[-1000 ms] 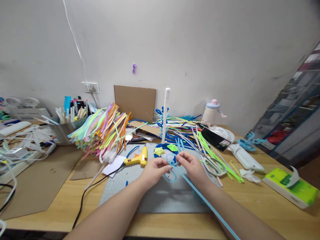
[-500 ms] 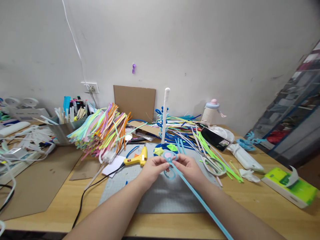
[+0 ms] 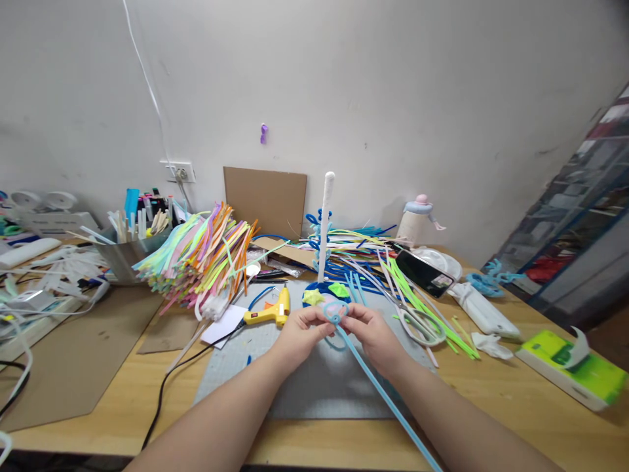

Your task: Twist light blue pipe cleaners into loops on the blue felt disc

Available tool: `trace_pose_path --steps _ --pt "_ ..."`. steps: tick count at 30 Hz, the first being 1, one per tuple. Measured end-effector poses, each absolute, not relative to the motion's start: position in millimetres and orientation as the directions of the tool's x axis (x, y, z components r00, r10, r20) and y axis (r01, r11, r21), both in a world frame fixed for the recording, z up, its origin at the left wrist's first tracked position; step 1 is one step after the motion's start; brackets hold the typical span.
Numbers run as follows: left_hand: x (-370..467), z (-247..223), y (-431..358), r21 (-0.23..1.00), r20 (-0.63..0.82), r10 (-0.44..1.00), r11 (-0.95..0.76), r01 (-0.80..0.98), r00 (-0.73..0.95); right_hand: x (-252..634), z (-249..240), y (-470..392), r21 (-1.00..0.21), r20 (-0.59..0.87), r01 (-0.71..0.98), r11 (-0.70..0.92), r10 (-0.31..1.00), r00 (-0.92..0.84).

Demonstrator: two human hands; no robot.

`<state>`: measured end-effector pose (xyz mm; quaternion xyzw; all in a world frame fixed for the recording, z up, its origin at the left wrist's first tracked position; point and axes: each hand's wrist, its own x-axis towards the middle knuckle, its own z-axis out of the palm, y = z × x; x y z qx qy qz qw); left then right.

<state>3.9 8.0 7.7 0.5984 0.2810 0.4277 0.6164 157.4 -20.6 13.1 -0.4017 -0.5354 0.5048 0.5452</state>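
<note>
Left hand (image 3: pixel 301 337): thumb and fingers pinched narrow on a light-blue pipe cleaner (image 3: pixel 336 320).
Pipe cleaner: looped up between both hands, above the grey cutting mat (image 3: pixel 314 396). Probably featherlight, fuzzy, grippy and bendy (wire core, I'd guess), so nip it at the crossing; don't squash its curves.
Right hand (image 3: pixel 376 337): pinching its other side.
Long tail (image 3: pixel 393 404): hangs off near-right, likely springy; steer close to the crossing.

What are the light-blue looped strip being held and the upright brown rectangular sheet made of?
Light-blue looped strip: probably pipe-cleaner chenille, perhaps wire-cored; it looks soft, matte and curled into loops. Upright brown rectangular sheet: likely cardboard, judging by its plain matte face.
</note>
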Motion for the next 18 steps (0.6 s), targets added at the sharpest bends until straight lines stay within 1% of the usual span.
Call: trace_pose_path --steps 2,3,9,13,18 --pt "2.7 7.9 8.3 0.981 0.19 0.85 -0.147 -0.125 0.491 157.2 12.8 -20.1 -0.981 0.166 -0.117 0.155 0.982 -0.092" --pt "2.6 7.8 8.4 0.982 0.19 0.846 -0.152 -0.115 0.498 157.2 12.4 -19.8 -0.98 0.168 -0.12 0.156 0.981 -0.096" --pt "5.0 7.1 8.2 0.98 0.095 0.86 0.008 -0.2 0.502 158.5 9.8 -18.5 -0.977 0.179 -0.144 0.157 0.972 -0.153" --pt "6.0 9.5 6.9 0.97 0.087 0.874 0.035 -0.241 0.479 158.5 6.4 -16.7 -0.979 0.163 -0.143 0.143 0.977 -0.136" --pt "5.4 12.5 5.7 0.966 0.068 0.879 0.06 -0.252 0.472 155.6 7.2 -18.1 -0.966 0.154 -0.225 0.127 0.983 -0.104"
